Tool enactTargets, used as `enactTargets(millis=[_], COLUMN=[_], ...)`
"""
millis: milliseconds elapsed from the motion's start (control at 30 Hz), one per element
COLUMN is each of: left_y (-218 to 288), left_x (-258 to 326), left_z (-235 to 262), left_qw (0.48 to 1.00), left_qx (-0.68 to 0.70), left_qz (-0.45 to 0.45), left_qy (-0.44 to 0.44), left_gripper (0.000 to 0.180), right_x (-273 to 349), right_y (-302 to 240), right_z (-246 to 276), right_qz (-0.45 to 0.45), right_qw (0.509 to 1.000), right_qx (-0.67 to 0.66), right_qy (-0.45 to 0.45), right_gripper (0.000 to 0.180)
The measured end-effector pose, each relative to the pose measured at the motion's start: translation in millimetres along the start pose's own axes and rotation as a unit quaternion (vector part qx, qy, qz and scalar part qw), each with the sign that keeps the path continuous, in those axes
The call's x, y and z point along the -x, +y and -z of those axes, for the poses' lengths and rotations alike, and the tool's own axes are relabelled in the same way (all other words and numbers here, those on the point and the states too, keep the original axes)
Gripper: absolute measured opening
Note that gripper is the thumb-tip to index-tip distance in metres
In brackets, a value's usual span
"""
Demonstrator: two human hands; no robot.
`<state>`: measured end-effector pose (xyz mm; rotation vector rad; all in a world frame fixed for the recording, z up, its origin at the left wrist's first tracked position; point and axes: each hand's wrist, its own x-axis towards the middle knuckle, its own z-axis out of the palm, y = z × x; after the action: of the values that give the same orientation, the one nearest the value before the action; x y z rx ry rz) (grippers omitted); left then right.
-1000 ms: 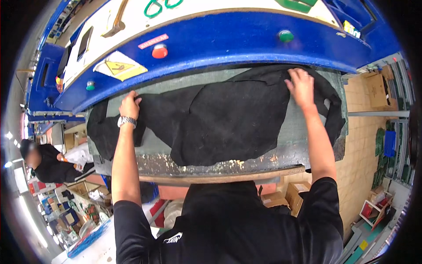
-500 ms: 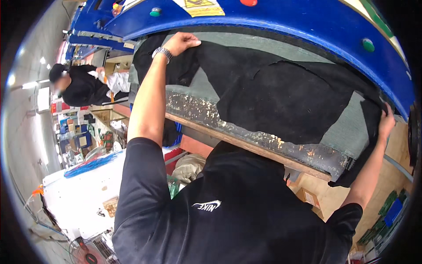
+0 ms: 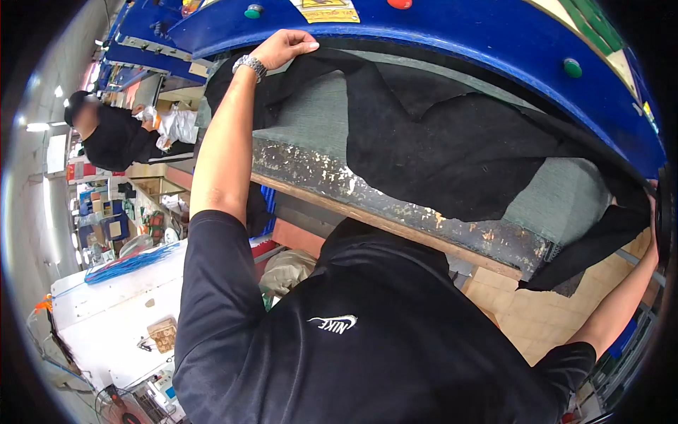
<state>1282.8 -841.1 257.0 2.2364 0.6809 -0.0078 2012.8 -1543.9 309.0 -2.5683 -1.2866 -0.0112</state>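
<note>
Left grip [image 3: 284,49] pinching black cloth [image 3: 438,159] edge, right grip [image 3: 652,212] unclear, green board [image 3: 565,189] showing beside

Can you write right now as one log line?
left hand: pinching black material | right hand: at its right end, grip unclear | black material: across green surface

The shirt [image 3: 395,353] is black, loose and faintly shiny, with a small white logo [image 3: 335,324] on the front. The left sleeve [image 3: 217,279] and right sleeve [image 3: 568,371] are short and black. A silver-coloured watch [image 3: 249,66] circles the wrist just below the left hand [image 3: 281,48].
</note>
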Motion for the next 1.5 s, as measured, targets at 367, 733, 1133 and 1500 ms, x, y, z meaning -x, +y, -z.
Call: enactTargets(millis=[367,733,1133,1500], left_y=[27.8,28.4,3.0,-1.9], left_x=[56.7,25.8,-35.4,75.2], left_z=[30.5,42.6,-44.7,-197.8], left_qw=[0.996,0.995,0.885,0.942], left_qx=[-0.008,-0.038,-0.304,-0.226], left_qz=[-0.006,-0.039,-0.1,0.201], left_qy=[0.085,0.08,0.338,0.148], left_gripper=[0.024,0.026,0.026,0.065], right_x=[44.9,-2.4,-40.2,187.0], right_y=[-112.3,-63.9,-149.1,-176.8], right_z=[76.1,89.7,-13.0,-158.0], right_qz=[-0.055,-0.101,-0.07,-0.215], right_qw=[0.984,0.982,0.995,0.971], right_qx=[-0.168,-0.149,0.072,0.04], right_qy=[-0.025,-0.065,0.014,0.099], right_gripper=[0.023,0.028,0.048,0.074])
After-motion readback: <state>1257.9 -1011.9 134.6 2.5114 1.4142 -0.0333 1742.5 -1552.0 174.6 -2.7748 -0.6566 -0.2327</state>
